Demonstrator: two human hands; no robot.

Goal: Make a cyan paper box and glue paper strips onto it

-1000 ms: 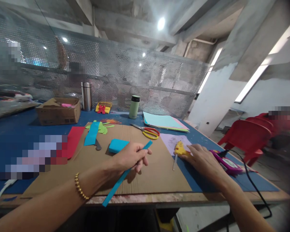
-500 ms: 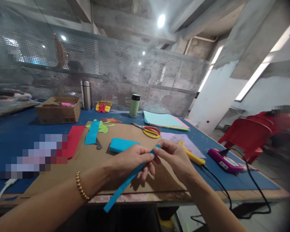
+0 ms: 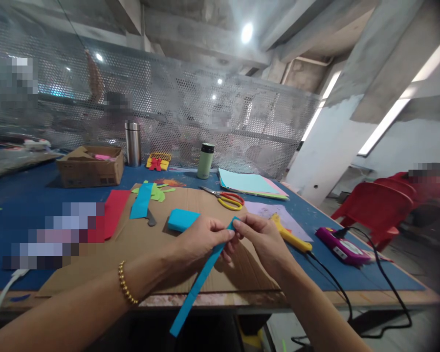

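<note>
A long blue paper strip [image 3: 200, 282] slants down from my fingers, its lower end hanging past the table's front edge. My left hand [image 3: 201, 239] pinches it near the top between thumb and fingers. The strip's upper end is gripped by the fingertips of my right hand [image 3: 260, 237], close beside the left. Behind my left hand, a folded blue paper piece [image 3: 181, 220] rests on the cardboard sheet [image 3: 132, 254], partly hidden by that hand. Red-and-yellow-handled scissors [image 3: 231, 200] lie just beyond my hands. To the right is a yellow glue gun [image 3: 291, 237] on lilac paper.
A purple power box [image 3: 342, 246] with a black cable sits at the right. Further back stand a cardboard box [image 3: 90, 171], a steel flask [image 3: 133, 146], a green bottle [image 3: 205, 161] and stacked coloured paper [image 3: 247, 181]. Red paper [image 3: 117, 210] and green scraps [image 3: 159, 191] lie left.
The strip's free lower end has swung right and downward, so it hangs more steeply. Both hands keep hold near its upper end, having shifted only slightly.
</note>
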